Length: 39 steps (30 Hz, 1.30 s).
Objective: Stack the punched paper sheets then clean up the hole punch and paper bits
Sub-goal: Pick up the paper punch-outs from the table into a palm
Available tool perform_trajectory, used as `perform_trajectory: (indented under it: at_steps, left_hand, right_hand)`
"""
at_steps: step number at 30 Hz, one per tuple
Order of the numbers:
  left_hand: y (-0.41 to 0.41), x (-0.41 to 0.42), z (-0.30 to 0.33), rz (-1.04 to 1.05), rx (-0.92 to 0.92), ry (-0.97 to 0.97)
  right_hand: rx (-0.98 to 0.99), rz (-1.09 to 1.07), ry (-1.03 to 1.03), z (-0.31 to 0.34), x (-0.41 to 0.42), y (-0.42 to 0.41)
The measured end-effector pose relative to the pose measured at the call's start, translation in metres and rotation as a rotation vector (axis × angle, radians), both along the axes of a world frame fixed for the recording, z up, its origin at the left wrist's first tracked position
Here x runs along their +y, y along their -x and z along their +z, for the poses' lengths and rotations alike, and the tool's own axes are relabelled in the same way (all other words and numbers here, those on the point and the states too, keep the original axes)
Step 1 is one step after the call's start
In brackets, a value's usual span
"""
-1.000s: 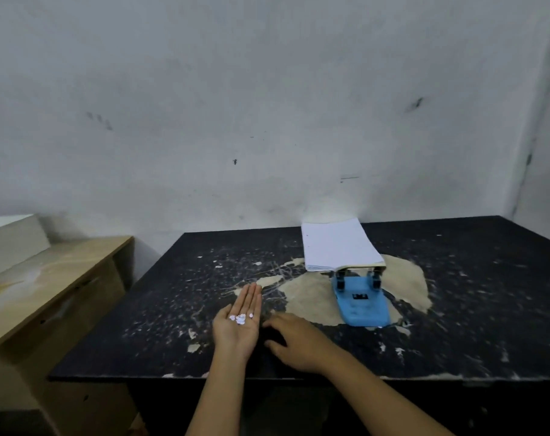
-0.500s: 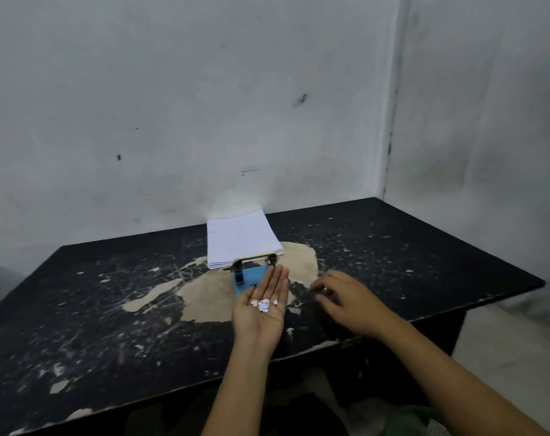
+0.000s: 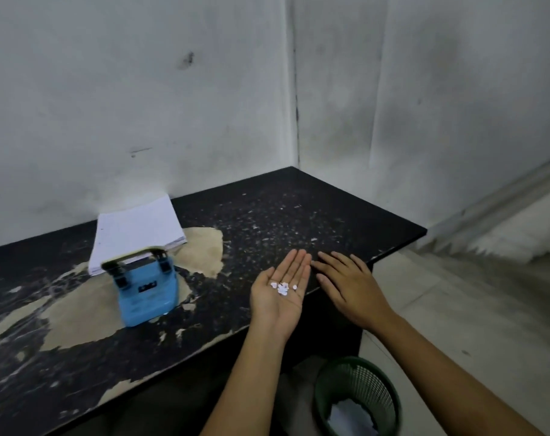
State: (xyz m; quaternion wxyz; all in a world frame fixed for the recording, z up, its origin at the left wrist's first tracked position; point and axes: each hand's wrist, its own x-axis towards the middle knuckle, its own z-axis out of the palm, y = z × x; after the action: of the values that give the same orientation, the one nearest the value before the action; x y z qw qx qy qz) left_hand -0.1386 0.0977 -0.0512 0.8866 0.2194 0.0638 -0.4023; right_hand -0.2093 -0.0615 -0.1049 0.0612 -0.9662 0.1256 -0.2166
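Left hand [image 3: 280, 294] still cups paper bits [image 3: 282, 287], flat; right hand [image 3: 350, 289] has uncurled, fingers straight.

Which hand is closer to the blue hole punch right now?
The left hand. It is held palm up with paper bits just right of the hole punch; the right hand lies farther right, by the table corner.
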Motion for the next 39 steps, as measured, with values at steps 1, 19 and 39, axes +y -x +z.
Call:
perform_trajectory:
  at_steps: [1, 19, 39]
  left_hand:
    - [0.004, -0.002, 0.0, -0.023, -0.009, 0.002]
    - [0.049, -0.116, -0.187, -0.48, 0.084, -0.322]
    - [0.022, -0.164, -0.414, -0.598, -0.266, -1.004]
  right_hand:
    - [-0.04, 0.008, 0.011, -0.005, -0.003, 0.002]
    - [0.123, -0.391, -0.317, -0.216, -0.059, 0.102]
    - [0.463, -0.521, -0.667, -0.37, -0.048, 0.129]
